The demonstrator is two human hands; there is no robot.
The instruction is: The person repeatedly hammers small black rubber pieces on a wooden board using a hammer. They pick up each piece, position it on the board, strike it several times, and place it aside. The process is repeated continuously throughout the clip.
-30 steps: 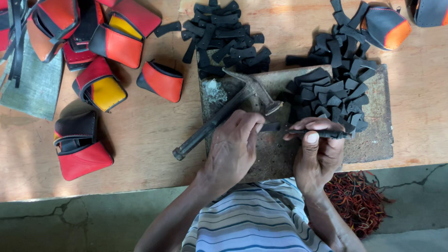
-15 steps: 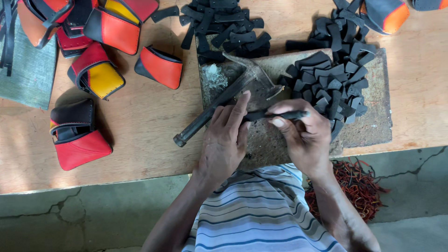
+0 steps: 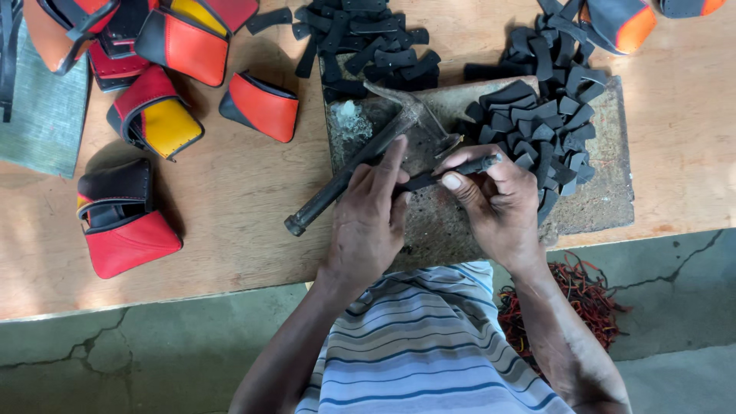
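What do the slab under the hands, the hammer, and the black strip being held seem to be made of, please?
Slab: likely stone, rough, grey, mottled and stained. Hammer: dull, dark metal, apparently worn; handle looks like a bare rod. Black strip, pinched between left hand and right hand: matte, flexible-looking, perhaps leather or rubber.

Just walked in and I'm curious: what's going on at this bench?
A person in a striped shirt holds a narrow black strip between both hands, the left hand at one end and the right hand at the other, over a worn slab. A hammer lies on the slab beside the left hand. More black pieces are heaped on the slab, and red, yellow and black pouches lie on the wooden table.
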